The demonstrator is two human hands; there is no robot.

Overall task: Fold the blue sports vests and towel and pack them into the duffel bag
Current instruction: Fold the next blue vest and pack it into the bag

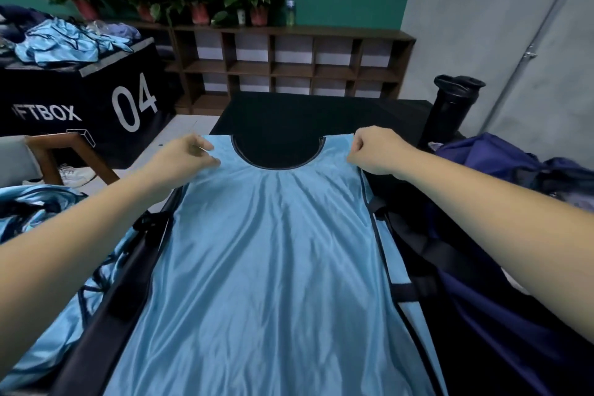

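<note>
Vest (266, 254) of shiny, satiny light-blue fabric (dark piping, scooped round neckline) lies flat on the black bench (289, 112) — softly wrinkled. Left hand (189, 156) and right hand (373, 148), arms outstretched, each pinch a shoulder strap with curled fingers.

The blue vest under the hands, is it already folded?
No, the blue vest lies spread flat, left hand and right hand pinching its shoulders.
</note>
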